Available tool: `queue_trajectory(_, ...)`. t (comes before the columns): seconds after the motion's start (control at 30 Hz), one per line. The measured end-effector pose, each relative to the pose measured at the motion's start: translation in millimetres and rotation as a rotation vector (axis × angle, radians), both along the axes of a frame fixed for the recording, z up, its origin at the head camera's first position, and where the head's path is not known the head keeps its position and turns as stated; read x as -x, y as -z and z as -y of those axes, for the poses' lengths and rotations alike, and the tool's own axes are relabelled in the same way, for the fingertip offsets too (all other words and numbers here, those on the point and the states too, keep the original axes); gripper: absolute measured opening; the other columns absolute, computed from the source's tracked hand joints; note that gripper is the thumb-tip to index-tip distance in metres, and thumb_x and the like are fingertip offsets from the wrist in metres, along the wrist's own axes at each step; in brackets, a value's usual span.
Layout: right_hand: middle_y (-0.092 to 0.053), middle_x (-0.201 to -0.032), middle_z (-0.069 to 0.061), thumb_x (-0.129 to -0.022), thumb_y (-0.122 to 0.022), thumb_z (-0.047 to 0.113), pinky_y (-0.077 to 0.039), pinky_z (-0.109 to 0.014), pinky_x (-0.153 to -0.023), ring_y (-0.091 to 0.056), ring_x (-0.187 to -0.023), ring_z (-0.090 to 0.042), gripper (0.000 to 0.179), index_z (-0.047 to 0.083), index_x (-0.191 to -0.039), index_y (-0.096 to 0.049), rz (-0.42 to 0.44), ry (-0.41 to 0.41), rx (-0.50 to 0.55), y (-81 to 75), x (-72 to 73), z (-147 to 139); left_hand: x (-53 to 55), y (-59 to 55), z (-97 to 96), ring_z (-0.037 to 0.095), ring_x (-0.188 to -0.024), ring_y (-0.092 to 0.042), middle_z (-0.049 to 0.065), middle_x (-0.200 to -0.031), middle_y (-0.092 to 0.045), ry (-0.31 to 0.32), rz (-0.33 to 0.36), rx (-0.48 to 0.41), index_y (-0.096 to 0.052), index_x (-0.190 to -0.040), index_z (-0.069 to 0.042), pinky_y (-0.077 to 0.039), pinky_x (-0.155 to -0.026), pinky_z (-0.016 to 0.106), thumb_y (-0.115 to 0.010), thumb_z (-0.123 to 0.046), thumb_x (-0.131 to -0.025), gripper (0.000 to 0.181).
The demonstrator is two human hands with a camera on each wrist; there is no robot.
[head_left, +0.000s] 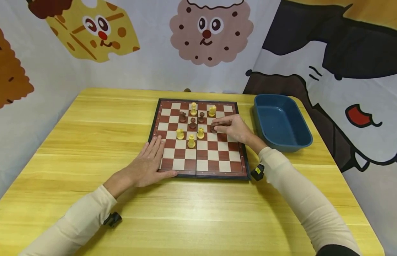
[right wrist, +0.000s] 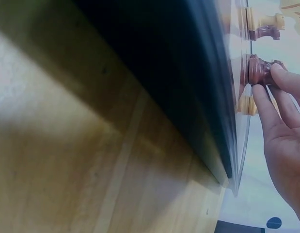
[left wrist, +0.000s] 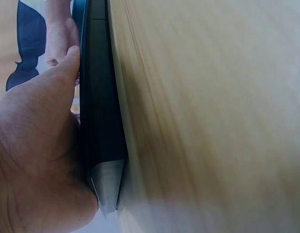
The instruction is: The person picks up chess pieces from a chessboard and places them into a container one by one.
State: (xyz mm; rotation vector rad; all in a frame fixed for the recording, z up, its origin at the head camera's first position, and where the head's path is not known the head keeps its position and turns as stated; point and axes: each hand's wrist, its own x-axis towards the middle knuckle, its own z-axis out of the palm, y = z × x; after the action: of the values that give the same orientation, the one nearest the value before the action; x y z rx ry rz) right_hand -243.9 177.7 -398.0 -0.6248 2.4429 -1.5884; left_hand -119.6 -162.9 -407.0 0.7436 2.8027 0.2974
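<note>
A brown-and-cream chessboard (head_left: pixel 179 164) with a dark rim lies on the table. My left hand (head_left: pixel 146 165) rests on its near left corner, fingers straight; in the left wrist view that hand (left wrist: pixel 38 141) lies against the board's dark side (left wrist: pixel 101 97). Over the right half, my right hand (head_left: pixel 238 129) pinches a dark brown chess piece (head_left: pixel 213 128) by its top. The right wrist view shows this brown piece (right wrist: pixel 259 70) upright with its base at the board. Left of it stand several other brown pieces (head_left: pixel 192 123) and several pale yellow ones (head_left: pixel 191 141), including a pale knight (head_left: pixel 212 111).
A blue plastic tub (head_left: pixel 281 142) stands on the table just right of the board, close to my right forearm. The wooden table (head_left: pixel 192 217) extends around the board. Behind it hangs a white cloth (head_left: pixel 153 71) printed with cartoon figures.
</note>
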Motion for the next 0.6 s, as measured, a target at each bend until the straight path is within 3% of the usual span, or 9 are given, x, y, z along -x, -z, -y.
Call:
queue_trajectory(0.33,-0.073,-0.111,-0.019,-0.096,-0.070,0.000,-0.059,-0.031,-0.079,-0.072,-0.097,-0.028,0.027,-0.007,-0.121,-0.071,-0.016,0.015,-0.004,-2.5,-1.2,-1.3,0.1,1.2,-0.3,0.036,-0.151,0.013,0.026,-0.164,0.012,0.001,0.003,0.000,0.002,-0.158,0.007,0.005,-0.121,0.049,-0.036,-0.082,-0.092,0.118)
queue_trajectory(0.6,-0.073,-0.116,-0.016,-0.098,-0.070,0.007,-0.055,-0.044,-0.092,-0.072,-0.101,-0.021,0.032,-0.005,-0.128,-0.069,-0.020,0.082,0.099,-37.5,3.1,-10.0,0.1,0.1,-0.2,0.039,-0.151,0.011,0.028,-0.164,0.011,0.007,-0.011,-0.015,0.001,-0.158,0.008,0.004,-0.121,0.051,-0.038,-0.080,-0.093,0.117)
